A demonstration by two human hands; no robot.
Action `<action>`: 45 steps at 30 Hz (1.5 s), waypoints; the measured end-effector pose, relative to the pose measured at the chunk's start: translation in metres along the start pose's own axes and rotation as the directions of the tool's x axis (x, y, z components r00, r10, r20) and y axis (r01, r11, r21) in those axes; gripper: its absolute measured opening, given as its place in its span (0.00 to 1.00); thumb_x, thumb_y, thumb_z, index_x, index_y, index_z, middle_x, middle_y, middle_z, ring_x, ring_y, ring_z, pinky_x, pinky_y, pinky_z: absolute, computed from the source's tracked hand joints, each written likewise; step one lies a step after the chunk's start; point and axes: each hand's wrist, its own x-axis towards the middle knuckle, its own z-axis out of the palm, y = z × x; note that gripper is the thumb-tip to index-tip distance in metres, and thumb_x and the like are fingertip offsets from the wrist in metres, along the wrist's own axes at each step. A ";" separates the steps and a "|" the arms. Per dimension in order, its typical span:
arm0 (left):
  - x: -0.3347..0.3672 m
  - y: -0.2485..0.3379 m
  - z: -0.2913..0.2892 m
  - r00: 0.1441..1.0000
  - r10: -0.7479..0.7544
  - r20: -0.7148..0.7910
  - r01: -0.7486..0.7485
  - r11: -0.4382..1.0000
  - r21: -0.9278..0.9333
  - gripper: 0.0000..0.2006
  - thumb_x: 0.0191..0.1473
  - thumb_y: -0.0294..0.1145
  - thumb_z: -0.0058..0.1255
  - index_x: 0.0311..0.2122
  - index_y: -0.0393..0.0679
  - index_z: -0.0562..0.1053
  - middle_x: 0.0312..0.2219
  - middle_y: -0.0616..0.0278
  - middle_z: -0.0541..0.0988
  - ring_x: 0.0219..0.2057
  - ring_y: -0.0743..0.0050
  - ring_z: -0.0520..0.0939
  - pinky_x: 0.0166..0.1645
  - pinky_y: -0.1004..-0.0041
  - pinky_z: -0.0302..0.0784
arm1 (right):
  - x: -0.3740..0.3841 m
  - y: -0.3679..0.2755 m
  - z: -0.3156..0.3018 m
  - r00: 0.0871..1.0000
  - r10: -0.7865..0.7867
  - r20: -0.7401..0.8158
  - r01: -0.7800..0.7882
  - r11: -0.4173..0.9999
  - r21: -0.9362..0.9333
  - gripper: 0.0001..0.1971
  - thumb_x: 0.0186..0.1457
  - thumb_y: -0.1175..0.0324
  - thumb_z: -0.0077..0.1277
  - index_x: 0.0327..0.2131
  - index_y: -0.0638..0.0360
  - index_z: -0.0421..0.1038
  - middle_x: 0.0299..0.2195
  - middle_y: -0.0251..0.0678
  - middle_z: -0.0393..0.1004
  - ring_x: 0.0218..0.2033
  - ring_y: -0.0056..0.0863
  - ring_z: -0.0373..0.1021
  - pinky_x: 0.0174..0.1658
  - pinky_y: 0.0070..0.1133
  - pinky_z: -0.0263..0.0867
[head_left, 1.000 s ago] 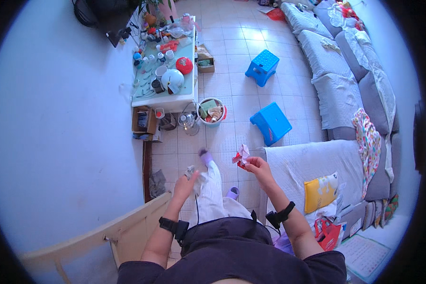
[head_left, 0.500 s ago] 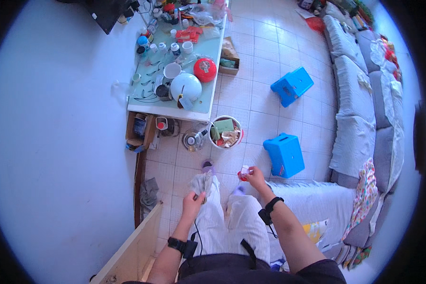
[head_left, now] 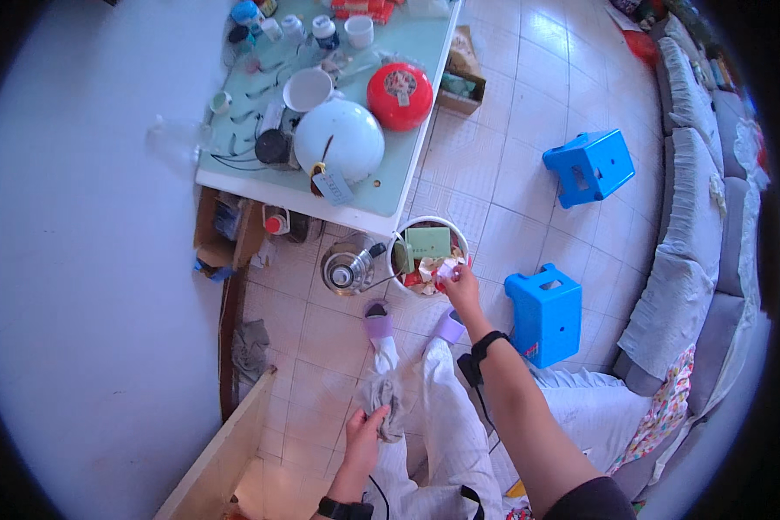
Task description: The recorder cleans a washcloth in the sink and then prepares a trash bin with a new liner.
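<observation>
My left hand [head_left: 363,440] is closed round a crumpled grey cloth [head_left: 387,407], held low in front of my legs. My right hand [head_left: 464,296] reaches out over the near right rim of a round white bin [head_left: 398,232]. Its fingers pinch a small pinkish-white wrapper [head_left: 447,272]; its exact kind is too small to make out. In the bin lie a green box [head_left: 428,243] and crumpled red and cream scraps. A glass kettle [head_left: 341,276] with a metal lid stands on the floor just left of the bin.
A table [head_left: 269,192] at the upper left carries a white dome [head_left: 339,143], a red round tin [head_left: 399,97], cups and bottles. Two blue stools [head_left: 549,317] stand at the right, before a covered sofa [head_left: 667,269]. A wooden panel [head_left: 221,446] rises at the lower left.
My right hand has moved forward to the bin with the wrapper. My left hand still holds the cloth, now lower in view. The view has shifted closer to the table and bin.
</observation>
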 end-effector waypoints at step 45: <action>-0.026 0.037 0.145 0.503 0.781 0.370 -0.816 0.287 0.503 0.14 0.42 0.24 0.60 0.35 0.42 0.70 0.33 0.61 0.72 0.30 0.69 0.74 0.34 0.72 0.70 | -0.172 -0.107 -0.158 0.314 -0.031 0.949 -0.810 0.513 0.285 0.30 0.58 0.46 0.44 0.60 0.46 0.52 0.55 0.31 0.60 0.53 0.26 0.60 0.54 0.30 0.58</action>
